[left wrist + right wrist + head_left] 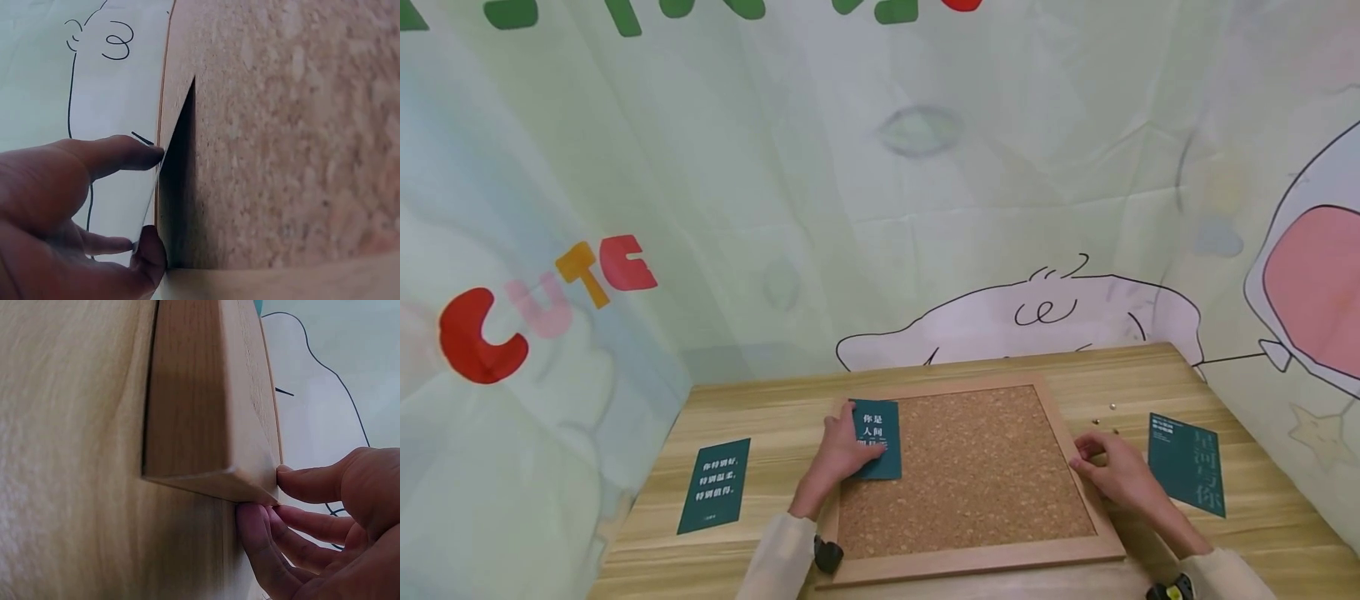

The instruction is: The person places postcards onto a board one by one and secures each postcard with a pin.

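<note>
A framed cork board (pixel 977 475) lies on the wooden table. My left hand (pixel 841 446) pinches a dark green card (pixel 878 417) with white Chinese characters over the board's upper left corner. In the left wrist view, the card (pixel 181 128) appears edge-on and tilted off the cork, thumb on one face and fingertips at its edge. At the board's right side, my right hand (pixel 1116 471) grips the wooden frame. The right wrist view shows the thumb on top of the frame (pixel 187 394) and curled fingers against its outer side.
Another green card (pixel 715 485) lies on the table (pixel 790 417) left of the board. A third green card (pixel 1186 462) lies to the right. Several tiny metallic pieces (pixel 1112 407) sit near the right hand. A printed cloth backdrop (pixel 760 208) rises behind the table.
</note>
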